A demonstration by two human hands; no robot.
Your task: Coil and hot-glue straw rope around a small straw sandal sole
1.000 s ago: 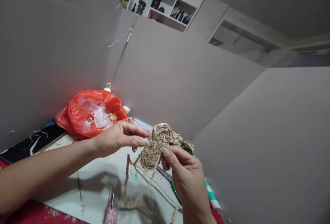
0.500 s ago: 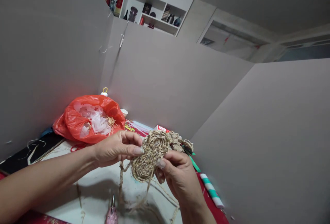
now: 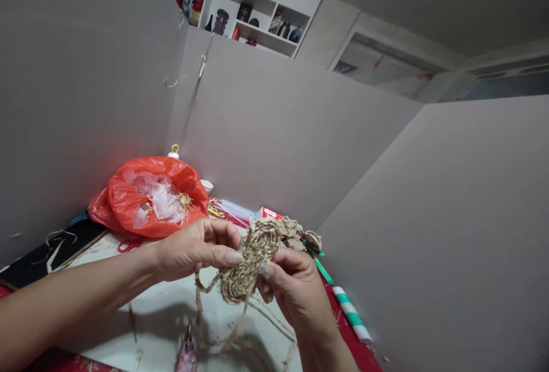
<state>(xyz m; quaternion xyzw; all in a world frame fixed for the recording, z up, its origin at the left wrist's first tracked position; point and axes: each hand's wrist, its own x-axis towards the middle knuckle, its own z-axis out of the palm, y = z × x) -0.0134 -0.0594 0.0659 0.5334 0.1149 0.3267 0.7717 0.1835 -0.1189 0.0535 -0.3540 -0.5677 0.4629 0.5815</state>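
Between my hands is a woven straw sole point(image 3: 251, 258), a long oval of coiled braid narrowed at the waist, held tilted above the table. My left hand point(image 3: 206, 249) pinches its left edge between thumb and fingers. On the opposite edge, my right hand point(image 3: 291, 280) grips it lower down, the thumb in front. A loose straw braid point(image 3: 198, 303) hangs from the piece and trails over the white board. Below it lies a pink-handled tool with a metal tip point(image 3: 187, 352), cut off by the bottom edge.
A red plastic bag point(image 3: 111, 200) with white plastic and straw stands at the back left. Red-handled scissors point(image 3: 130, 244) lie before it. Behind the sole are more straw pieces point(image 3: 295, 235). A green-and-white striped roll point(image 3: 352, 315) rests along the right edge, near the wall.
The sole has tipped slightly and sits a touch lower. My left thumb has shifted a little to the right along it. The hanging braid has swung slightly left.
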